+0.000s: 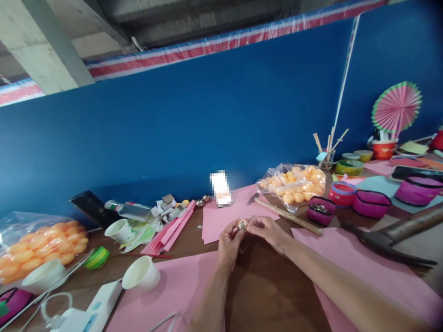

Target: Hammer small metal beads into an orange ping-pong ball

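A small, round, shiny metallic bead or bell (242,224), silvery with a golden tint, sits just below the centre of the frame, pinched between the fingertips of both hands. The left hand (229,240) closes its thumb and forefinger on it from the left; the right hand (268,230) grips it from the right with curled fingers. Both forearms run in from the lower edge of the frame.

Beneath the hands lies a dark brown wooden tabletop (263,286), smooth and slightly glossy, partly covered by flat sheets of matte pink paper (224,212). Just right of the hands a thin pale wooden stick (289,216) lies aslant, and beyond it a crinkled clear plastic bag of orange balls (294,182). Further right stand round magenta fabric pouches with black trim (371,203), and in the upper right a pleated pink paper fan with a green edge (397,107) stands in a red cup (384,149).

To the lower left, two white paper cups (141,274) lie tipped, near a white power strip (100,306) and a second clear bag of orange balls (38,246) at the left edge.

Behind the table a smooth deep blue wall panel (173,138) fills the middle of the frame, topped by a red, white and blue striped plastic strip (207,46), with bare grey concrete beams (38,46) in the upper left.
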`<state>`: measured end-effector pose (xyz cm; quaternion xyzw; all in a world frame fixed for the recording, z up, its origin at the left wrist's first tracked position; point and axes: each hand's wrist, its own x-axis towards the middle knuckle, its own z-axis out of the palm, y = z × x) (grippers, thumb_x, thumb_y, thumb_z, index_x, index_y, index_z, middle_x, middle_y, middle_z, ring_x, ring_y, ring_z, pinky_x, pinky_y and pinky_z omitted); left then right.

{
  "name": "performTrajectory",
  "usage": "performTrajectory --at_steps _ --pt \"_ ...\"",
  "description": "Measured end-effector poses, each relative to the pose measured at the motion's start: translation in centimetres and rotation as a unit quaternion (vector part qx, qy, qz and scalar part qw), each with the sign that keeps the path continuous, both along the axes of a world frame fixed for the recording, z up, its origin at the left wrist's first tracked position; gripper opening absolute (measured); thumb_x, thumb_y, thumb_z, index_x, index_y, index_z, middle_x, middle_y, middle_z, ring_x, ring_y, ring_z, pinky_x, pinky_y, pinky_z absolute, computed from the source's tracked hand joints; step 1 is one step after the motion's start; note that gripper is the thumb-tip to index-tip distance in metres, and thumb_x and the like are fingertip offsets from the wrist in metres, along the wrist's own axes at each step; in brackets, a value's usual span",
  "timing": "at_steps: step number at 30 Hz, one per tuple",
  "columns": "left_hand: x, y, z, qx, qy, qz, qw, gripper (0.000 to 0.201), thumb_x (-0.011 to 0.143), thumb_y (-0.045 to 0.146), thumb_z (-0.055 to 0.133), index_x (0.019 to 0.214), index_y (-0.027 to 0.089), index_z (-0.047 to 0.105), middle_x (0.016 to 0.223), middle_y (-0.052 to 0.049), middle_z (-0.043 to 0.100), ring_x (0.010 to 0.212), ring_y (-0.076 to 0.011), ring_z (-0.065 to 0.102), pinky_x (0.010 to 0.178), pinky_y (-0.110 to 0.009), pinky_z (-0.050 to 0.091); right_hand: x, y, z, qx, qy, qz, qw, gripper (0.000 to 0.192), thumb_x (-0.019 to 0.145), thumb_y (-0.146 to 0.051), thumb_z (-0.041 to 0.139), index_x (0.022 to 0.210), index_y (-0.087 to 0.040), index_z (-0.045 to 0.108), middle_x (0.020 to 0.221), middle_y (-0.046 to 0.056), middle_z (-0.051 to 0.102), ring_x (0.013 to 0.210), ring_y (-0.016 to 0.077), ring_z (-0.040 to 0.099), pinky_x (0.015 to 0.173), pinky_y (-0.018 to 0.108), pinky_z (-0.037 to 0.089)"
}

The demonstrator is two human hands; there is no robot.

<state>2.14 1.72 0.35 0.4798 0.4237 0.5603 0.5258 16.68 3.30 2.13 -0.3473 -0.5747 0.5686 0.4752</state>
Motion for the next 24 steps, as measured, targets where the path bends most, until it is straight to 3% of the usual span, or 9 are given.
performTrajectory --at_steps 24 --pt "0.27 -0.14 0.01 0.0 -0.015 -0.001 1.0 0.04 0.068 0.03 0.063 0.106 0.016 0.057 0.106 -0.009 0.062 0.099 -0.0229 0.056 0.088 -0.036 0.042 -0.18 -0.09 -0.32 0.005 -0.018 -0.028 0.999 0.025 0.066 -0.039 0.062 0.066 -0.015 0.055 0.068 0.0 0.058 0.066 0.0135 0.053 0.066 0.027 0.04"
